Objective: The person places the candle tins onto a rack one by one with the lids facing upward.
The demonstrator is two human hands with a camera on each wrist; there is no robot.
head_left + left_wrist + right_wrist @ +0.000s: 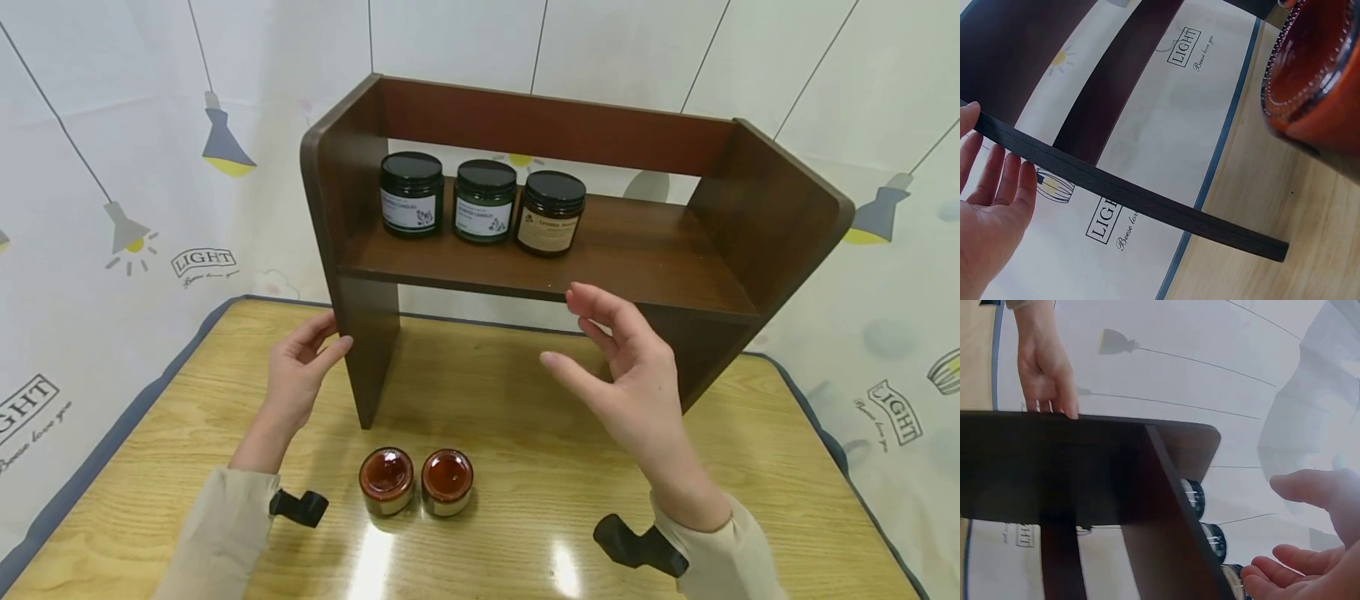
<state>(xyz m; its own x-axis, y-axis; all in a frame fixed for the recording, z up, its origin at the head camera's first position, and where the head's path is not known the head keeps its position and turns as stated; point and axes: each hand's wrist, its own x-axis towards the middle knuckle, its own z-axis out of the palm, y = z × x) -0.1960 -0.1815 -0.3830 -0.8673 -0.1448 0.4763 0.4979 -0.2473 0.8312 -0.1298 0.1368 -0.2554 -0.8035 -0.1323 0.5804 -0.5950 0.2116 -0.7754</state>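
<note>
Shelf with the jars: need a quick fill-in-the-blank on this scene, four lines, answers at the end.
1. The shelf holds ____ black-lidded jars.
2. While the left hand touches the shelf's side panel, the right hand holds ____.
3. The two reddish-brown jars stand on the ____ in front of the shelf.
4. In the head view, the tan-labelled jar is at the ____ end of its row.

Missing words: three; nothing; table; right.

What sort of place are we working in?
Probably a staged tabletop workspace: a creased, lamp-printed backdrop surrounds a wood-grain table, where a small shelf stands with jars in a row on it. The wider room isn't visible.
</note>
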